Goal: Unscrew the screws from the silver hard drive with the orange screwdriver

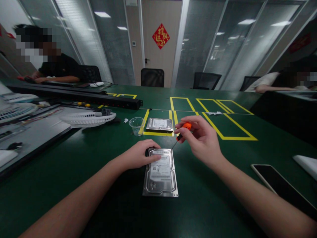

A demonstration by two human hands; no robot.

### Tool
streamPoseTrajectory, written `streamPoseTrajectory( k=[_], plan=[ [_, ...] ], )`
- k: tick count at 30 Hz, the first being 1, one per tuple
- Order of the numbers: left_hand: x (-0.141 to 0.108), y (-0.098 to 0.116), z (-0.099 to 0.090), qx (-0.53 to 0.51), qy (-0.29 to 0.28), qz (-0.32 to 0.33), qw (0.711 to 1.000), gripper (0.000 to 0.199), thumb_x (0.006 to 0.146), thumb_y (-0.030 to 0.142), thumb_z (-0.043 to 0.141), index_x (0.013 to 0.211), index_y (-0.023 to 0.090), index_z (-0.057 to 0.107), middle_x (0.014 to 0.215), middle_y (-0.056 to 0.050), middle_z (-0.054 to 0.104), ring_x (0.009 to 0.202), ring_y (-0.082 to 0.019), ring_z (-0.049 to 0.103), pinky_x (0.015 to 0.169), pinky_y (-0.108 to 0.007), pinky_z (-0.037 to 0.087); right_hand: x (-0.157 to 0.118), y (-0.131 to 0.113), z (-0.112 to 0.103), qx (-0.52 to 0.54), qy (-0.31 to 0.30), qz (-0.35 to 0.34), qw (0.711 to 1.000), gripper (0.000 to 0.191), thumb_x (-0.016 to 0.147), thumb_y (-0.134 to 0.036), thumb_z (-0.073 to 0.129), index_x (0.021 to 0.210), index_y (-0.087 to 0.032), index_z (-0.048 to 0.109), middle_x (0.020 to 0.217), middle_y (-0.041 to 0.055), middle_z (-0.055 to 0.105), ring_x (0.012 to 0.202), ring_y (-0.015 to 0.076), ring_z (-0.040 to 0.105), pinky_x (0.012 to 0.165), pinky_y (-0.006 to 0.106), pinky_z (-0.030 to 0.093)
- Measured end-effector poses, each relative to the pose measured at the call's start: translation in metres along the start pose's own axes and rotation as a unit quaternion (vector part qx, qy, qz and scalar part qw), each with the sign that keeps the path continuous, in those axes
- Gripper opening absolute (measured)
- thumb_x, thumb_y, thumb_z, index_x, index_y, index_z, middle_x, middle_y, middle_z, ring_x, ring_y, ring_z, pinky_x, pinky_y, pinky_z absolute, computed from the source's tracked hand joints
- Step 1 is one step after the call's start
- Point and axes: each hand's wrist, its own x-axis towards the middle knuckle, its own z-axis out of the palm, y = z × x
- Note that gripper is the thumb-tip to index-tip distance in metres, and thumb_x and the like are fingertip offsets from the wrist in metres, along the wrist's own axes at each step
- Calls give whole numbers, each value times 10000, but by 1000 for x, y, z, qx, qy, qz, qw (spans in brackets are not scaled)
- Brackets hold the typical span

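Observation:
A silver hard drive (pixel 160 181) with a white label lies flat on the green table in front of me. My left hand (pixel 141 153) grips its far left part, thumb on the label and fingers over the far edge. Between the fingers of my right hand (pixel 201 138) is a screwdriver (pixel 186 126) with an orange and black handle. It slants down to the left, its tip at the drive's far right corner. Whether the tip sits in a screw is too small to tell. Beyond lies a second hard drive (pixel 159 124) inside a yellow tape outline.
A clear plastic cup (pixel 137 126) stands left of the second drive. A phone (pixel 282 185) lies at the right. On the left are a white plastic part (pixel 88 118) and a long black bar (pixel 99 97). One person (pixel 61 67) sits far left, another (pixel 272 81) far right.

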Motion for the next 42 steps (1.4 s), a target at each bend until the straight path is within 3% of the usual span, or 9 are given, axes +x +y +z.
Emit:
streamPoseTrajectory(
  k=[9, 24, 42],
  plan=[
    [0, 1, -1, -4, 3, 6, 1000, 308, 980, 429, 733, 1212, 227, 757, 1208, -79, 762, 1105, -278, 707, 973, -412, 545, -2, -1, -3, 65, -33, 30, 997, 249, 1103, -373, 589, 1231, -251, 764, 1107, 63, 745, 805, 156, 726, 697, 312, 675],
    [0, 2, 0, -4, 7, 10, 1000, 311, 979, 423, 734, 1213, 219, 751, 1212, -81, 763, 1113, -274, 710, 978, -407, 544, 0, 0, -3, 22, -14, -10, 1000, 158, 1069, -347, 669, 1153, -225, 725, 1081, 66, 778, 804, 160, 752, 631, 283, 675],
    [0, 1, 0, -1, 2, 7, 1000, 311, 985, 431, 728, 1222, 231, 752, 1221, -73, 761, 1126, -274, 710, 982, -400, 544, 0, -4, -1, 12, 1, 2, 1000, 146, 1006, -322, 748, 1054, -198, 688, 1029, 60, 772, 757, 153, 762, 562, 257, 668]
  ],
)
